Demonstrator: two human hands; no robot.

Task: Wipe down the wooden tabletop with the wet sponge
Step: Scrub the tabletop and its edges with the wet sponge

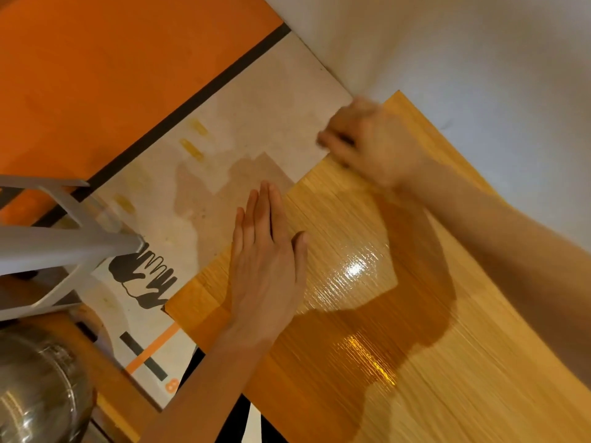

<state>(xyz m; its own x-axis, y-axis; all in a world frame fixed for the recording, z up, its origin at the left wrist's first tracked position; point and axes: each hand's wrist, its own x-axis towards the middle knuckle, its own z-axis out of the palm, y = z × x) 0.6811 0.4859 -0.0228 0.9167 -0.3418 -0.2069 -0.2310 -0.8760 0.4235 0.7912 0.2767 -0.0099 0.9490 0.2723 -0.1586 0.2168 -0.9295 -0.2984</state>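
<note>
Left hand (268, 266) flat, fingers straight and together, on the glossy honey-coloured wooden tabletop (399, 362); right hand (367, 142), blurred, curled at the far corner, sponge presumably underneath but hidden; risk: stroke overruns the edge, flinging water onto the floor.

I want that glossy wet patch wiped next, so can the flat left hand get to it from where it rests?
Probably yes: the left hand lies flat on the orange-brown wooden tabletop, right beside the glossy wet patch, with nothing between them.
</note>
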